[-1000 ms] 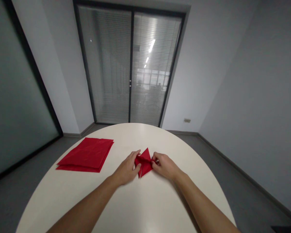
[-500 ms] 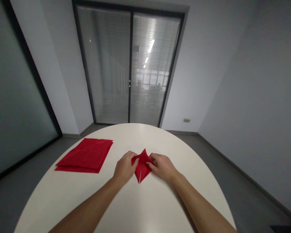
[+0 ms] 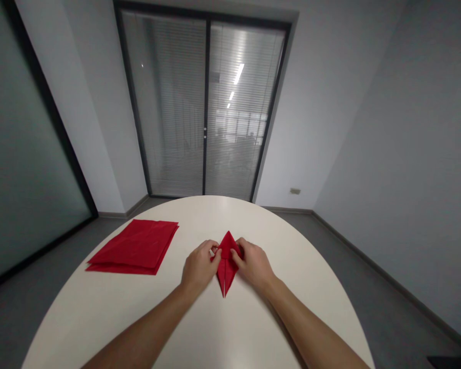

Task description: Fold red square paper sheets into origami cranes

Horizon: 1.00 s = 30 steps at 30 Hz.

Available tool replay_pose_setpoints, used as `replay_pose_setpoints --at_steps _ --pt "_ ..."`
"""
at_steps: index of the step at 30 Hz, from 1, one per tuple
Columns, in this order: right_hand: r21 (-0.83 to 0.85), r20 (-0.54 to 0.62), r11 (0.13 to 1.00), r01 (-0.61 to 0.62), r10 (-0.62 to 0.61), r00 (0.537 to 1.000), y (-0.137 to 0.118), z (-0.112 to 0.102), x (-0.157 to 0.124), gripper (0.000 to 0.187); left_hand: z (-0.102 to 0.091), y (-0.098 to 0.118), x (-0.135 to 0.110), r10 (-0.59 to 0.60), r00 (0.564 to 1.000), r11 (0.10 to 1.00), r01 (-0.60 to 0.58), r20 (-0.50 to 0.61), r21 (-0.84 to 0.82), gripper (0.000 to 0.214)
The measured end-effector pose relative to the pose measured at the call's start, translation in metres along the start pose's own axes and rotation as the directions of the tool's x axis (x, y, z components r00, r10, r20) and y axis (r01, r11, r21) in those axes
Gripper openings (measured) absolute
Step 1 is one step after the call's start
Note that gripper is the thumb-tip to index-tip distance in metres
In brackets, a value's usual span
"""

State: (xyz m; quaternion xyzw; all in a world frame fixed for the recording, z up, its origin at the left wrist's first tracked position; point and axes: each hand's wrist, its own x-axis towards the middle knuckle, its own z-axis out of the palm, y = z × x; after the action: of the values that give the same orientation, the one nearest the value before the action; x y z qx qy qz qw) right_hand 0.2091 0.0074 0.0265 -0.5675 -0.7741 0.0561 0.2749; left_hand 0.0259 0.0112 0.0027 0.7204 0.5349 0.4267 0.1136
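Observation:
A folded red paper (image 3: 226,271) lies near the middle of the white table, shaped like a long, narrow diamond. One point faces away from me; the lower half, pointing towards me, is split by a slit down its middle. My left hand (image 3: 201,261) grips the left edge between thumb and fingers. On the opposite edge, my right hand (image 3: 255,261) pinches the paper, its thumb resting on top. The fingertips under the paper are partly hidden.
To the left on the round white table (image 3: 192,328) lies a stack of red sheets (image 3: 134,243). Beyond the table stands a glass door (image 3: 169,113) with blinds, and a socket plate (image 3: 295,190) sits low on the wall.
The folded paper has become narrower and longer, with its top and bottom points farther apart. Both hands have shifted slightly, keeping hold of its sides.

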Motion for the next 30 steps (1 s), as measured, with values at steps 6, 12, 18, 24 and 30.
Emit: replay_pose_setpoints --at_steps 6,12,18,24,30 --pt "0.204 -0.003 0.976 -0.078 0.080 0.997 0.001 0.005 0.001 0.019 -0.002 0.004 -0.001 -0.015 1.000 1.000 0.015 0.016 0.006 0.008" --pt "0.437 0.016 0.894 -0.093 0.096 0.995 0.004 0.003 0.005 0.035 -0.002 0.006 -0.001 0.067 0.996 0.997 -0.069 0.057 0.022 0.012" --pt "0.596 -0.015 0.799 -0.076 0.105 0.994 0.015 0.008 0.008 0.028 -0.004 0.008 -0.003 0.124 0.988 0.992 -0.124 0.094 -0.012 0.016" --pt "0.749 0.040 0.641 -0.166 0.206 0.978 0.026 0.014 0.012 0.030 -0.002 0.008 -0.007 0.191 0.968 0.982 -0.187 0.161 -0.035 0.041" --pt "0.745 0.065 0.633 -0.211 0.246 0.967 0.033 0.009 0.014 0.033 -0.002 0.006 -0.010 0.235 0.931 0.972 -0.230 0.278 -0.053 0.056"
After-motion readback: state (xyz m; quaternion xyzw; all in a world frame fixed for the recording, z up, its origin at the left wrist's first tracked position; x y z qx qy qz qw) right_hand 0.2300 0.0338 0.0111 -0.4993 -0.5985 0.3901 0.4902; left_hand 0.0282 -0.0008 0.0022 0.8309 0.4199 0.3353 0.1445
